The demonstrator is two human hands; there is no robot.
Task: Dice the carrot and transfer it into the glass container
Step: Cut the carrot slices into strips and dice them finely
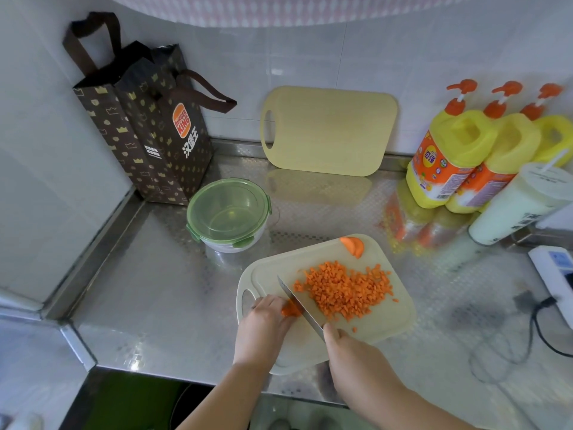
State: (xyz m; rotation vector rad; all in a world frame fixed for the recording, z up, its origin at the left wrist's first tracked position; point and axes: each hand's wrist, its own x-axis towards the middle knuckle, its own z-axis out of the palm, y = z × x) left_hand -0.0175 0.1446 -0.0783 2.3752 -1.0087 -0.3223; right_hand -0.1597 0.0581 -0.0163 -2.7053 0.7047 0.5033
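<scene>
Chopping away on the pale cutting board [387, 324] at the near middle of the steel counter [155, 290]. Pinning the last carrot stub [290, 310] down with the left hand [266, 318], fingers curled over it, right beside the board's handle hole on the left. Gripping the knife [299, 304] with the right hand [347, 346], fingers wrapped round the handle, blade pointing far-left and sitting tight against the stub, just right of the left fingertips. Can't tell about edge-to-board contact from here. Got a decent heap of diced carrot [344, 290] just right of the blade, spread over the middle of the board, plus a few stray cubes toward the right and near sides. Also got an orange end slice [353, 246] parked at the board's far corner. Just past the board's far-left edge, not touching it: the glass container [228, 212], upright, green clip lid on. Behind that, a brown Burger King bag [148, 128] tucked in the left corner. Leaning on the far wall, a second yellowish board [328, 130]. Off to the right, three yellow pump bottles [449, 156], a white cup with a straw [521, 203], and a white power strip [555, 274] with a black cable.
</scene>
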